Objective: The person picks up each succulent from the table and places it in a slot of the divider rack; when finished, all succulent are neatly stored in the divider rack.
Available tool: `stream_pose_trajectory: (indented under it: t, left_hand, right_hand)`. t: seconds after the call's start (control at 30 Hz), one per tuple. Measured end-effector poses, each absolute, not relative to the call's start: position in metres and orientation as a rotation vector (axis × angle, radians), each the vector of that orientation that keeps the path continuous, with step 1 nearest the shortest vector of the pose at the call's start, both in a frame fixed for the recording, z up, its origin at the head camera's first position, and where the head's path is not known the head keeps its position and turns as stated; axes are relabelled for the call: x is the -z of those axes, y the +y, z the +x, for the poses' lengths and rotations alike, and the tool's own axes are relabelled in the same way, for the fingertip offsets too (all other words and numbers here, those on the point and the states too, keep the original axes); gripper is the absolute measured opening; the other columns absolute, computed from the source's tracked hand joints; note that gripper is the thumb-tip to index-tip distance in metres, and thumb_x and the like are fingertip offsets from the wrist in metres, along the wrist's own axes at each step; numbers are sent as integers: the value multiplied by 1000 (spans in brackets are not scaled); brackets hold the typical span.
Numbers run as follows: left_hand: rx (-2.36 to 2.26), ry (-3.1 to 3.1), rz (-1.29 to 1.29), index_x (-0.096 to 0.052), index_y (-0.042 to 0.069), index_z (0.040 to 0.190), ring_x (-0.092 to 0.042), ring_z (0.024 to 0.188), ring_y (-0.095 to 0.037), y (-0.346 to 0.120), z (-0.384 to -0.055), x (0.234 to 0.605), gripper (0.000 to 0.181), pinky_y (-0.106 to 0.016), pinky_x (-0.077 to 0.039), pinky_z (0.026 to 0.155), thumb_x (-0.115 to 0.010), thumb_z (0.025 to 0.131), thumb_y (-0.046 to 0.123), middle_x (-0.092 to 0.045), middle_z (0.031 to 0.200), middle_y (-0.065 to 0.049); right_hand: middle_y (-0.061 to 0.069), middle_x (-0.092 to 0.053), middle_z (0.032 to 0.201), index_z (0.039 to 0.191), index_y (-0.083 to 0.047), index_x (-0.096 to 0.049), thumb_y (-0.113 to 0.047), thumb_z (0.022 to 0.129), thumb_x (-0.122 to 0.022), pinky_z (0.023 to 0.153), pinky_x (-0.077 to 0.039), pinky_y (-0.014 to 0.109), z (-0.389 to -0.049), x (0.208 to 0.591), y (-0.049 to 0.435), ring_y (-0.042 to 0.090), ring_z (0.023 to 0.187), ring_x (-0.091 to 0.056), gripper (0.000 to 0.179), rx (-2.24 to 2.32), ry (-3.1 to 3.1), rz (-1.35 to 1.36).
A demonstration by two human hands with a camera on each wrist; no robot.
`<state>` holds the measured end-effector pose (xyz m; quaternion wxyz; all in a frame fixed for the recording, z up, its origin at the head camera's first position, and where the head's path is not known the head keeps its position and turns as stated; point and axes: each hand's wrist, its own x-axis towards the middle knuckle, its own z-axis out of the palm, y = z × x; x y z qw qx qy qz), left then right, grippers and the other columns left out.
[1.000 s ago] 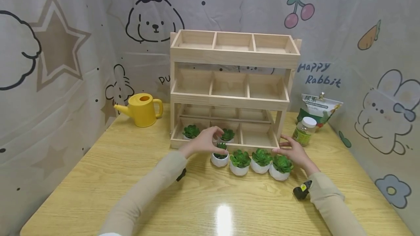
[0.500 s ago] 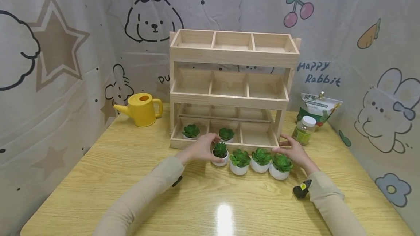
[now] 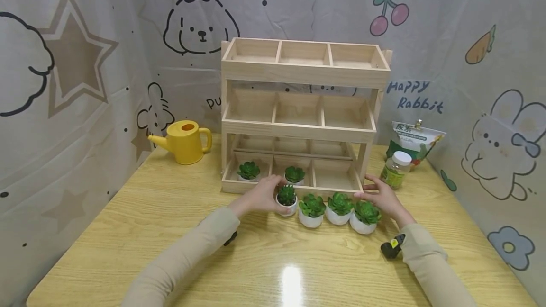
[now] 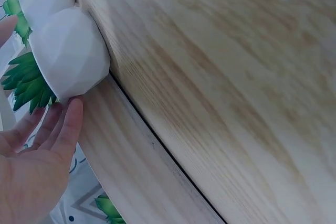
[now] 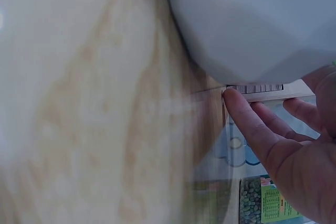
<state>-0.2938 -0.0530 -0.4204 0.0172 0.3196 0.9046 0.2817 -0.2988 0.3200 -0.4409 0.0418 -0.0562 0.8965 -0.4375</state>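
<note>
My left hand (image 3: 265, 194) pinches a small potted succulent (image 3: 287, 201) with spiky leaves, thumb in front and fingers behind. In the left wrist view, fingertips touch its faceted white pot (image 4: 73, 56), which is on the table. Several other potted succulents (image 3: 312, 210) stand to its right in a row. Behind them rises a three-tier wooden planter shelf (image 3: 298, 132); its lowest tray holds a succulent (image 3: 249, 170) in the left compartment and another (image 3: 294, 175) in the middle one. My right hand (image 3: 381, 198) rests at the shelf's lower right corner, fingers spread, beside the rightmost succulent (image 3: 366, 216).
A yellow watering can (image 3: 186, 142) stands left of the shelf. Right of it are a white-lidded jar (image 3: 395, 171) and a clipped bag (image 3: 414, 140). Printed curtains (image 3: 273, 18) enclose the wooden table (image 3: 239, 269) at the back and sides.
My left hand has lowered from above the spiky succulent and closed its thumb and fingers about the pot. The right hand stays where it was.
</note>
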Motion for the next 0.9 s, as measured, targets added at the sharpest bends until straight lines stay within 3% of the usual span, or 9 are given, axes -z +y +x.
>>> stream_pose_trajectory:
  t: [0.3, 0.9]
  left_hand:
    - [-881, 2804, 1060, -55, 5, 119, -54, 93, -19, -53, -293, 425, 68, -32, -47, 81, -85, 68, 39, -58, 104, -6]
    - [-917, 2731, 1039, -51, 5, 123, -62, 99, -17, -43, -299, 438, 71, -29, -52, 86, -85, 68, 35, -64, 109, -6]
  right_hand:
    - [35, -47, 134, 150, 1, -21, -35, 89, -68, 79, -53, 39, -299, 442, 320, 43, 114, -56, 85, 1339, 2746, -165]
    - [35, -47, 133, 150, 2, -21, -35, 89, -67, 79, -54, 39, -299, 442, 321, 43, 114, -56, 84, 1344, 2745, -166]
